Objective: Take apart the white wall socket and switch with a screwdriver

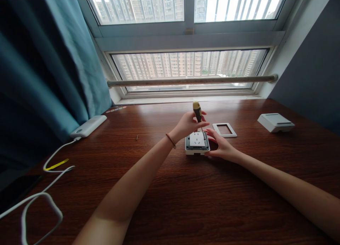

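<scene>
A white wall socket (197,139) with a grey inner frame sits in a white box on the brown table. My left hand (189,123) is closed around a screwdriver (197,110) with a yellow and black handle. The screwdriver stands nearly upright, its thin shaft pointing down at the socket's right side. I cannot make out what the tip touches. My right hand (220,145) grips the right side of the socket box, its fingers behind and thumb in front. A white rectangular cover frame (224,130) lies just behind my right hand.
A small screw (137,138) lies to the left on the table (164,209). Farther left are a white power bank (89,127), a white cable (50,195) and a yellow strip (57,165). At the right rests another white box (276,122). A window and metal rail (191,82) bound the back.
</scene>
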`<state>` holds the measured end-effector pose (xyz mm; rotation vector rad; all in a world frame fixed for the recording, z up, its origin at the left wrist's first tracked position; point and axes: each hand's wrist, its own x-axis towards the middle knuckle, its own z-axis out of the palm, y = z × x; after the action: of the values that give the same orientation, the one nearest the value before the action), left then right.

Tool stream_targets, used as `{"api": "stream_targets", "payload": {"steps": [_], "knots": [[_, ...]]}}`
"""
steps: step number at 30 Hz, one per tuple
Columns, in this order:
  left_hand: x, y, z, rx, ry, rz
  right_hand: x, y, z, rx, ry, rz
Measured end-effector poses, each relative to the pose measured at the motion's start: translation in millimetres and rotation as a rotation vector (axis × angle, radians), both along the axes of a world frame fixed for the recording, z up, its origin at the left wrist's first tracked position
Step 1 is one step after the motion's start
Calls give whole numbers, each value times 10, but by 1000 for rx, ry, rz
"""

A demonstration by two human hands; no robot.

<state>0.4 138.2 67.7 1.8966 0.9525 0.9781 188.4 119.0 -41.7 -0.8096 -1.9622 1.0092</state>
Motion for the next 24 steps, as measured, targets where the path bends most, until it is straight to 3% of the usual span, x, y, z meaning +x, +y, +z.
{"api": "stream_targets", "payload": {"steps": [8, 13, 18, 24], "knots": [[-52, -28, 95, -250, -208, -149, 3, -6, -8, -3, -3, 0], [-72, -23, 103, -276, -242, -208, -4, -2, -6, 5, 5, -2], [-32, 17, 20, -146, -153, -105, -4, -5, 11, 0, -4, -1], [69, 5, -117, 233, -25, 125, 8, 2, -16, 13, -17, -9]]}}
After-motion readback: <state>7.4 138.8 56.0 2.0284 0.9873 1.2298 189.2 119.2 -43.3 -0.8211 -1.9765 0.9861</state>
